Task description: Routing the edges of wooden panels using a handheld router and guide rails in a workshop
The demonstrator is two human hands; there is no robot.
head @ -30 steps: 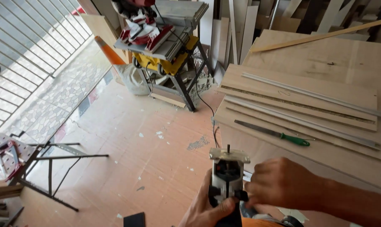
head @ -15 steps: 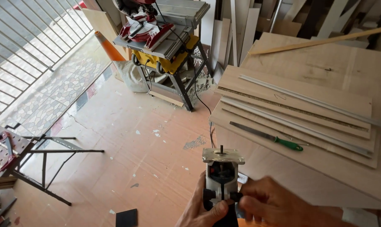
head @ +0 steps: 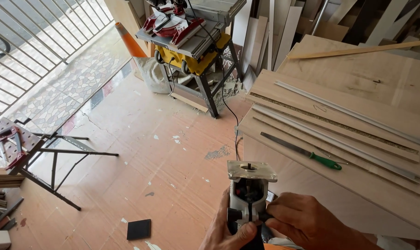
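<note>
Both hands (head: pixel 265 227) grip router (head: pixel 249 194) (wrists cropped).

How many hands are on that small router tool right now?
2. The left hand grips the trim router from its left side, thumb across the body; the right hand presses fingers against its right side. Both belong to the camera wearer.

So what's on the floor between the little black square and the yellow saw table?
Mostly bare orange floor with pale specks and a grey smudge lies between the black square and the saw table; the head view shows it.
</note>
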